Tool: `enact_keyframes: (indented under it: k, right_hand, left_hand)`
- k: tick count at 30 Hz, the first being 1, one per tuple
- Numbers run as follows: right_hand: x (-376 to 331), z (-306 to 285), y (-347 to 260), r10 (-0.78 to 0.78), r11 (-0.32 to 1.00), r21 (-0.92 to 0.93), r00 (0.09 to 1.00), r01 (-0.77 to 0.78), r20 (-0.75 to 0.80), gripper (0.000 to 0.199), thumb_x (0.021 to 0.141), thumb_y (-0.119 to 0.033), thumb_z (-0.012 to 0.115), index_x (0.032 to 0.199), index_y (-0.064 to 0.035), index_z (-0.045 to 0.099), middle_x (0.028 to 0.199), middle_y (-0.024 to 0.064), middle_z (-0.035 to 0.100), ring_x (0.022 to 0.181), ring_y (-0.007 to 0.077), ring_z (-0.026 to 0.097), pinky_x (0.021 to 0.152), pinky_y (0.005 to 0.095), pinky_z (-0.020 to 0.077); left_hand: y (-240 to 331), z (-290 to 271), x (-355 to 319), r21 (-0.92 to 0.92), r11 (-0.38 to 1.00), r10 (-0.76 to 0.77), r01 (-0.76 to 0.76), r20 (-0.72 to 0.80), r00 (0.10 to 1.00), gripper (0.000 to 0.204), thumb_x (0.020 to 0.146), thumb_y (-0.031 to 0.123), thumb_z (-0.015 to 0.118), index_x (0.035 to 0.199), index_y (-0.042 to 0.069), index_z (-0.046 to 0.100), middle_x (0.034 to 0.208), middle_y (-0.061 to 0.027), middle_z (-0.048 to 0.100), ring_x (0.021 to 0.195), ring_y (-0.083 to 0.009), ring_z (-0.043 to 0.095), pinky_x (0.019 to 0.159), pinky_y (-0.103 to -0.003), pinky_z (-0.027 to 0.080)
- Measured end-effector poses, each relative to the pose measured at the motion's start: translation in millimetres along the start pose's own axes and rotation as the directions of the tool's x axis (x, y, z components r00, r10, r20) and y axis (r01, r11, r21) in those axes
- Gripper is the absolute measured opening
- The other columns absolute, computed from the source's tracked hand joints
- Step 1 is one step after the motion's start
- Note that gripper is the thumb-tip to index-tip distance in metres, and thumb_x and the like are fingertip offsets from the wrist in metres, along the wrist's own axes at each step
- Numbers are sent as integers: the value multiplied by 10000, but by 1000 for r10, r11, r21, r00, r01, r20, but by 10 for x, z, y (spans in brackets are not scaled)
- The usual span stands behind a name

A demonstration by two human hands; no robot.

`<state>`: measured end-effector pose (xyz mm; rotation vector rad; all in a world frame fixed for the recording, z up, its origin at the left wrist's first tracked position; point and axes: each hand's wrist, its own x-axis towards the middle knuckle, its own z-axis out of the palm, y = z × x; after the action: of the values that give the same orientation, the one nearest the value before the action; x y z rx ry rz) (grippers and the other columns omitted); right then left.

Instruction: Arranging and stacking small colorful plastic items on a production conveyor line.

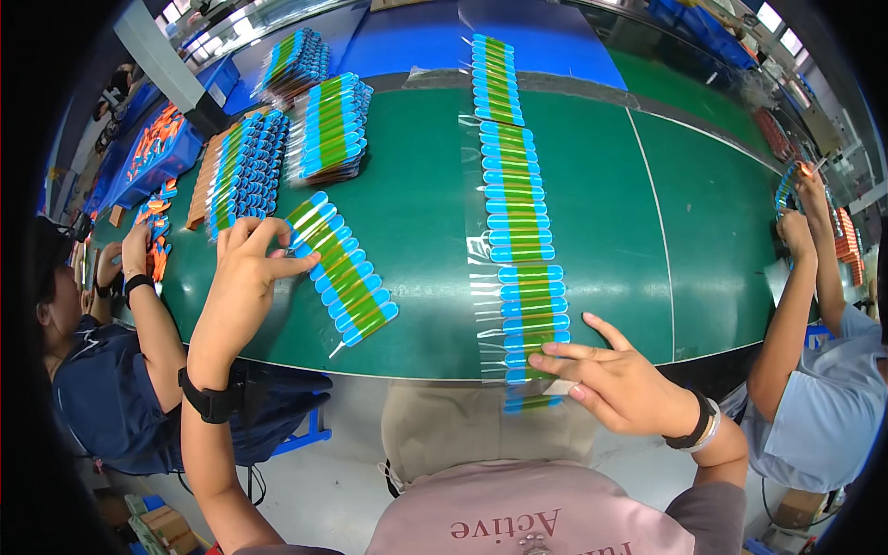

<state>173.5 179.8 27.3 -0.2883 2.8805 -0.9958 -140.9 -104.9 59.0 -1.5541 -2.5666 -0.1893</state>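
The left hand [248, 270] pinches the edge of a short blue-and-green strip [347, 276] between thumb and fingers; the strip lies at its 3 o'clock, over the green table [421, 305], long axis running from 11 to 5 o'clock. The right hand [615, 384] spreads its fingers over the near end of a long matching strip [516, 199], which stretches from there toward 11 o'clock. A small pale piece [560, 388] sits by its thumb; whether gripped, I cannot tell.
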Motion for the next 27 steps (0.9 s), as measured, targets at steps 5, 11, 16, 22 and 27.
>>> enact_keyframes:
  k: [5, 11, 16, 22, 27]
  right_hand:
    - [-67, -7, 54, -1, 998, 70, 1000, 0, 19, 315, 1020, -149, 428, 1314, -92, 528, 1408, 13, 569, 1327, 218, 509, 1175, 570, 230]
    - [-101, -19, 92, -2, 989, 145, 1000, 3, -8, 340, 1045, -185, 374, 1338, -78, 509, 1411, 23, 569, 1342, 236, 492, 1182, 542, 226]
    - [-137, 20, 113, -25, 994, 108, 999, 27, -21, 342, 1035, -179, 392, 1334, -80, 526, 1418, 21, 566, 1356, 231, 478, 1181, 546, 220]
    - [-226, 51, 19, -19, 995, 95, 1000, 21, -23, 376, 992, -129, 469, 1364, -92, 514, 1415, 15, 569, 1345, 206, 486, 1178, 566, 218]
    - [-213, 0, -7, -26, 997, 74, 1000, 27, -10, 358, 986, -123, 479, 1340, -90, 528, 1401, 16, 577, 1332, 209, 499, 1177, 539, 238]
  left_hand:
    - [160, -23, -32, -118, 987, 120, -111, 73, 990, 417, 836, -88, 592, 988, 238, 803, 1038, -32, 561, 1058, -251, 488, 976, -384, 347]
    - [359, -12, -70, -101, 988, 121, -113, 73, 990, 284, 794, -42, 632, 895, 175, 786, 1115, -46, 618, 1069, -275, 497, 980, -394, 351]
    - [521, 49, -34, 26, 997, 71, -71, -2, 997, 127, 754, 128, 689, 777, 56, 586, 1266, -100, 593, 1142, -334, 487, 990, -459, 349]
    - [1220, -68, -37, -146, 984, -142, 105, -270, 952, 221, 733, 93, 756, 793, 73, 544, 1048, -107, 585, 1069, -328, 516, 930, -439, 384]
    - [1353, 238, 140, -232, 972, -73, 29, -182, 981, 210, 735, 96, 773, 828, 84, 585, 919, -54, 635, 972, -266, 589, 914, -412, 404]
